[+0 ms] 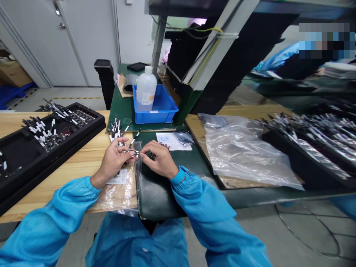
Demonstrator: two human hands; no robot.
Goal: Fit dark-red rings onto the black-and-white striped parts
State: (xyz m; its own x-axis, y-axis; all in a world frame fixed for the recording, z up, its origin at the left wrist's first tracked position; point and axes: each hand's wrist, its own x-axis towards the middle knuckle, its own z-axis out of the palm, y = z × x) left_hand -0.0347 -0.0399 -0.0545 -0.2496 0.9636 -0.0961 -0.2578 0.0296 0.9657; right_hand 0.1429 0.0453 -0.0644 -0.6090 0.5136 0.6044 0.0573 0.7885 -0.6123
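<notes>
My left hand (114,160) and my right hand (159,158) meet over the front of a dark green mat (155,189). Both pinch a small flat cable part (134,147) with a black strip sticking up and away from me. The left hand's fingers curl round its near end; the right hand's fingertips are pressed together at the part's right side. A loose pile of similar parts (116,129) lies just beyond the left hand. Both arms wear blue sleeves.
A black tray (16,155) with several such parts sits left on the wooden table. Behind are a blue bin (164,107) holding a white bottle (146,89), a paper label (172,141), clear plastic bags (244,152) and more black trays (311,148) at right. Another person in blue is at far right.
</notes>
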